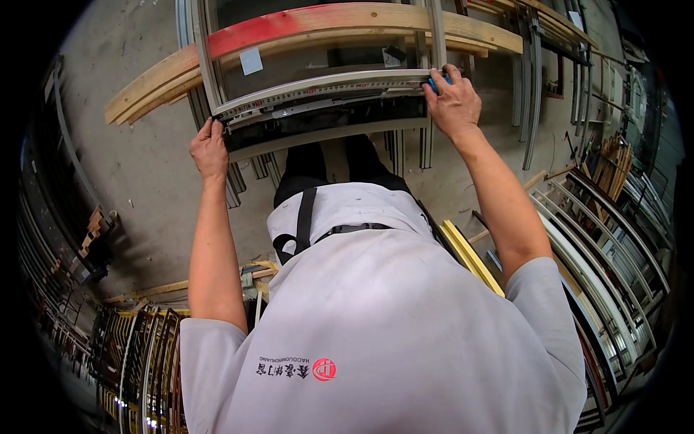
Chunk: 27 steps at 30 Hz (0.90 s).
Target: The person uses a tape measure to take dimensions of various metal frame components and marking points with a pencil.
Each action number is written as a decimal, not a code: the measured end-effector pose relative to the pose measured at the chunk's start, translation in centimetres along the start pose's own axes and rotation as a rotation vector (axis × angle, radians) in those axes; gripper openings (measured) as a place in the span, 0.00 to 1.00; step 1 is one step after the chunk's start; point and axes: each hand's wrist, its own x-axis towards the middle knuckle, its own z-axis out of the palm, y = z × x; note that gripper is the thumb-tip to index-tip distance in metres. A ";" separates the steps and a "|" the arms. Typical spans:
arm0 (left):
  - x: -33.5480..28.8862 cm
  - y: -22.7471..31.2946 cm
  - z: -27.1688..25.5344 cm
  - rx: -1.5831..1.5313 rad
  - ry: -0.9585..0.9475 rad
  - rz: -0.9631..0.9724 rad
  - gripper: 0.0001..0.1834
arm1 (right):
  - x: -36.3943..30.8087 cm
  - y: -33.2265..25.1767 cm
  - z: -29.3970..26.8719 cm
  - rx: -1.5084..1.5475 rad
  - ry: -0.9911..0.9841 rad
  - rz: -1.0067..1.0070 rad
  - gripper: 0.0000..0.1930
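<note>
A steel tape measure's blade [340, 90] is stretched along the near rail of a grey metal frame [289, 84]. At the frame's left corner, my left hand [209, 150] pinches the end of the tape between thumb and fingers. My right hand [457, 105] is closed around the tape measure's blue case [438, 79] at the right corner. Most of the case is hidden by those fingers. Just below the blade, long metal hardware lies along a dark strip [347, 116] within the frame.
Under the frame run wooden beams [311, 22], one painted partly red. Metal legs [400, 148] stand beneath. Racks of long profiles [137, 354] fill the lower left, with more frames [607, 260] leaning at the right. A yellow bar [471, 258] is beside my waist.
</note>
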 end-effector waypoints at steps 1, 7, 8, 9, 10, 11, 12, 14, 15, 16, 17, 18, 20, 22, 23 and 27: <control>0.0 0.0 0.0 0.004 0.004 0.007 0.23 | 0.0 0.0 0.0 0.000 -0.002 0.000 0.18; 0.3 -1.1 0.2 0.003 0.019 -0.011 0.22 | 0.2 0.1 0.0 -0.001 0.020 -0.017 0.16; 0.4 -1.2 0.3 0.004 0.018 -0.012 0.22 | 0.3 0.0 -0.1 -0.003 0.014 -0.017 0.16; 0.4 -1.3 0.3 0.001 0.027 -0.009 0.22 | 0.4 0.0 -0.2 -0.005 0.007 -0.017 0.16; 0.4 -1.4 0.4 -0.003 0.035 -0.006 0.21 | 0.4 0.1 -0.2 -0.004 0.004 -0.016 0.16; 0.4 -1.5 0.4 -0.001 0.034 -0.008 0.21 | 0.5 0.2 -0.2 0.000 0.004 -0.021 0.15; 0.3 -1.4 0.4 -0.030 0.027 -0.030 0.21 | 0.5 0.2 -0.2 0.003 0.005 -0.026 0.15; 0.3 -1.4 0.5 -0.058 0.019 -0.054 0.21 | 0.5 0.2 -0.2 0.002 -0.001 -0.026 0.15; 0.3 -1.5 0.5 -0.076 0.026 -0.038 0.21 | 0.5 0.2 -0.2 0.000 -0.003 -0.030 0.15; 0.3 -1.6 0.6 -0.093 0.034 -0.022 0.21 | 0.6 0.2 -0.1 0.001 -0.006 -0.030 0.15; 0.3 -1.8 0.6 -0.092 0.033 -0.024 0.21 | 0.6 0.2 -0.1 -0.001 -0.007 -0.028 0.15; 0.4 -1.8 0.7 -0.092 0.046 -0.008 0.21 | 0.6 0.2 -0.1 -0.004 -0.008 -0.025 0.15; 0.5 -2.0 0.6 -0.090 0.058 0.006 0.21 | 0.6 0.2 -0.1 0.000 -0.011 -0.024 0.15; 0.6 -2.2 0.5 -0.129 0.025 -0.004 0.21 | 0.6 0.0 -0.3 0.003 -0.015 -0.024 0.15; 0.6 -2.2 0.4 -0.129 0.024 -0.005 0.21 | 0.7 -0.1 -0.5 -0.007 -0.048 0.000 0.16; 0.5 -2.2 0.2 -0.179 -0.011 -0.001 0.20 | 0.7 -0.2 -0.5 -0.011 -0.075 0.018 0.17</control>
